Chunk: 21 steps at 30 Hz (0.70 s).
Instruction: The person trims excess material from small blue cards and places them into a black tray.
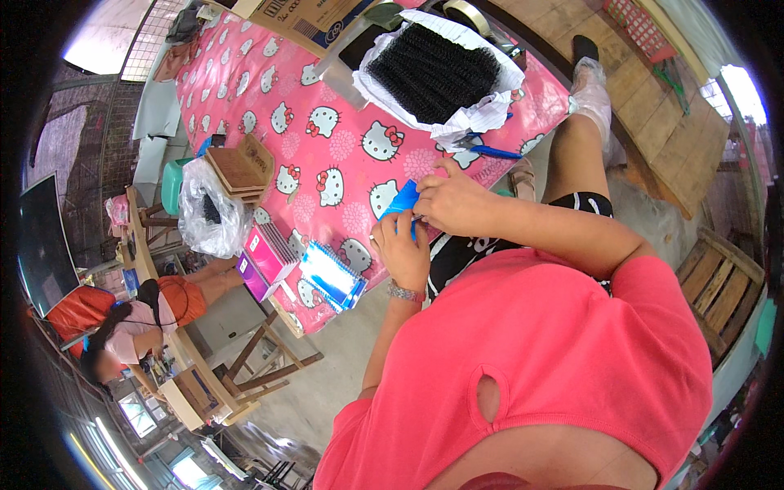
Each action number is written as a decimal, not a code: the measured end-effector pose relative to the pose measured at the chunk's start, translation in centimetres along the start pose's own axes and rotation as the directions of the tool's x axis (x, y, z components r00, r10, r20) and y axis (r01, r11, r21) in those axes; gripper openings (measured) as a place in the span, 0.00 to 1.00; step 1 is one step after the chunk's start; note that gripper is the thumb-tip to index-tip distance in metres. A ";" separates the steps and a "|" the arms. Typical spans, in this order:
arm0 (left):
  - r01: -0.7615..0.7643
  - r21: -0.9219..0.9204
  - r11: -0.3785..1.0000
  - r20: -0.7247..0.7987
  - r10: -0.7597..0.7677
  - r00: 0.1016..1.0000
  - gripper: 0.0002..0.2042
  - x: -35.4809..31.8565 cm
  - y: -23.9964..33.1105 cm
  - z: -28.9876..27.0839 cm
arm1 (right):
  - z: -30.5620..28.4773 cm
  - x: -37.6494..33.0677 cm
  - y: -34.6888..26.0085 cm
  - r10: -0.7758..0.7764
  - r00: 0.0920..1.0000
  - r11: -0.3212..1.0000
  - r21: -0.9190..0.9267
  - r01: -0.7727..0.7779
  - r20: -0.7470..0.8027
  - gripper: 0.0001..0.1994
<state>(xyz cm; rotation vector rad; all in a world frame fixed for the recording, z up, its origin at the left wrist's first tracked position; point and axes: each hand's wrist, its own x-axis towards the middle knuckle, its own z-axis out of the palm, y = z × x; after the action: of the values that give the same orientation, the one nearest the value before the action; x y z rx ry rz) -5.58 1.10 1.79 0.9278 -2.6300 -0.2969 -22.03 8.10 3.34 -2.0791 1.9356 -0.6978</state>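
Note:
My left hand [402, 249] and my right hand [447, 200] are together at the near edge of a table covered in a pink cartoon-cat cloth [327, 155]. Both hold a small blue packet [403, 198] between them; my right fingers pinch its upper part while my left hand supports it from below. A silver bracelet sits on my left wrist. Farther along the table lies a pile of black curly hair pieces [431, 72] on white paper wrapping [490, 110]. Blue-handled scissors [487, 150] rest just beyond my right hand.
A stack of blue packets [331, 276] and a pink box [269, 251] lie at the table's left end, by a clear plastic bag [208, 216] and brown cards [238, 170]. A cardboard box [314, 20] stands at the far end. Another person [139, 322] sits at left. Wooden pallets [653, 122] lie right.

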 end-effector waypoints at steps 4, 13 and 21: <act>-0.013 0.013 1.000 0.000 0.013 1.000 0.15 -0.1 -0.2 0.1 | -0.3 -0.4 -0.1 -0.115 0.993 0.967 -0.225 0.118 0.029 0.09; -0.004 -0.021 1.000 -0.005 0.004 1.000 0.16 -0.4 -0.4 0.0 | -0.9 -1.1 -0.2 -0.119 0.991 0.986 -0.124 0.110 -0.065 0.12; -0.040 -0.055 0.998 -0.018 0.039 0.999 0.16 0.1 0.1 -0.3 | -1.2 1.2 -0.1 0.150 0.907 0.974 -0.214 -0.069 0.394 0.10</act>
<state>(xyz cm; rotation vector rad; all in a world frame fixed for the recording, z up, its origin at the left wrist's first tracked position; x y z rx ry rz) -5.63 1.03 2.08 0.8552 -2.6075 -0.3482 -22.49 7.11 4.70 -1.9978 1.9138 -0.0347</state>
